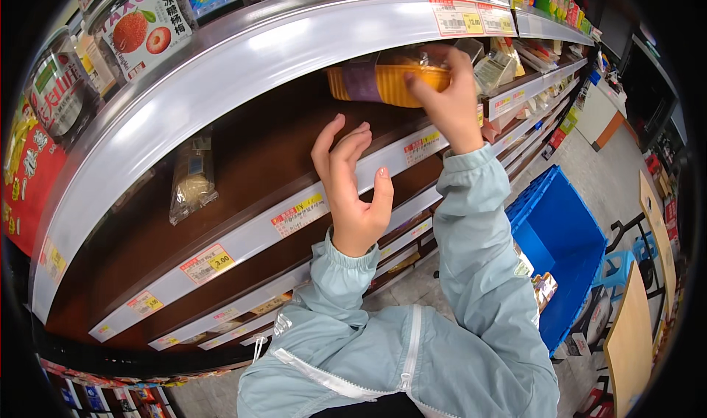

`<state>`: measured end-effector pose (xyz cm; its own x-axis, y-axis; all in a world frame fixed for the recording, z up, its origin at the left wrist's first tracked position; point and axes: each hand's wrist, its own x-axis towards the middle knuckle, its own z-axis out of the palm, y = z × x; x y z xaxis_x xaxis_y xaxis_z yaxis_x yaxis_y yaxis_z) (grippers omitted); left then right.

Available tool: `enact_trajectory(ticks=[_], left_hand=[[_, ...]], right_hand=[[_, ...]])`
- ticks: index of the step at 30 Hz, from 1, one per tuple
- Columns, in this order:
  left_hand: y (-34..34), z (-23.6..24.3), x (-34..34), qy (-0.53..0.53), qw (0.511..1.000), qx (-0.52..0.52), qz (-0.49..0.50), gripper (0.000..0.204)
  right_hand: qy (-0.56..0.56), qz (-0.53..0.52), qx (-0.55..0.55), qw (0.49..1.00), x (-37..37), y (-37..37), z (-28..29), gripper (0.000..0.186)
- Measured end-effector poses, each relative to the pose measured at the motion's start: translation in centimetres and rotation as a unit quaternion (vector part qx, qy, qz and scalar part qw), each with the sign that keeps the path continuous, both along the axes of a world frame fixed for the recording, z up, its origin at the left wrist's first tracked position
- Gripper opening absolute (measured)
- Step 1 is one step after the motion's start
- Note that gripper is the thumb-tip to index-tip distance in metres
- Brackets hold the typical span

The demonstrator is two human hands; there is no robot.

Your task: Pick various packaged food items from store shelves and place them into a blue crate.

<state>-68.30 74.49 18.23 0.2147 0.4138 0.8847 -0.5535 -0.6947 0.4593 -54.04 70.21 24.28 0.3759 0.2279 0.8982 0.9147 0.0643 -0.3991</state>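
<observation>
My right hand grips the right end of a yellow ribbed food tray with a purple band around it and a clear top. The tray is tilted a little, over the brown shelf beneath the upper shelf's edge. My left hand is raised in front of the same shelf, fingers spread and bent, holding nothing. It is below and to the left of the tray, apart from it. Farther left, a clear-wrapped pale packet sits on the shelf.
Clear jars with printed labels line the upper shelf. Price tags run along the shelf edges. More wrapped packets lie right of the tray. A blue crate stands on the floor at right, near a wooden board.
</observation>
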Motion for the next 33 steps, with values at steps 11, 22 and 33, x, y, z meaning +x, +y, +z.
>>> enact_trajectory(ticks=[11,22,33], left_hand=[[-4.1,-0.3,0.1,0.012,0.875,-0.273,-0.399,0.066],[-12.0,-4.1,7.2,0.255,0.685,-0.370,-0.574,0.059],[-19.9,-10.3,14.9,0.344,0.680,-0.329,-0.558,0.066]], right_hand=[[-0.156,-0.056,0.075,0.983,-3.6,-9.8,-3.0,0.057],[-0.200,-0.263,-0.007,0.944,-5.0,-20.3,-12.3,0.042],[0.144,-0.325,-0.208,0.911,-6.0,-31.9,-17.5,0.051]])
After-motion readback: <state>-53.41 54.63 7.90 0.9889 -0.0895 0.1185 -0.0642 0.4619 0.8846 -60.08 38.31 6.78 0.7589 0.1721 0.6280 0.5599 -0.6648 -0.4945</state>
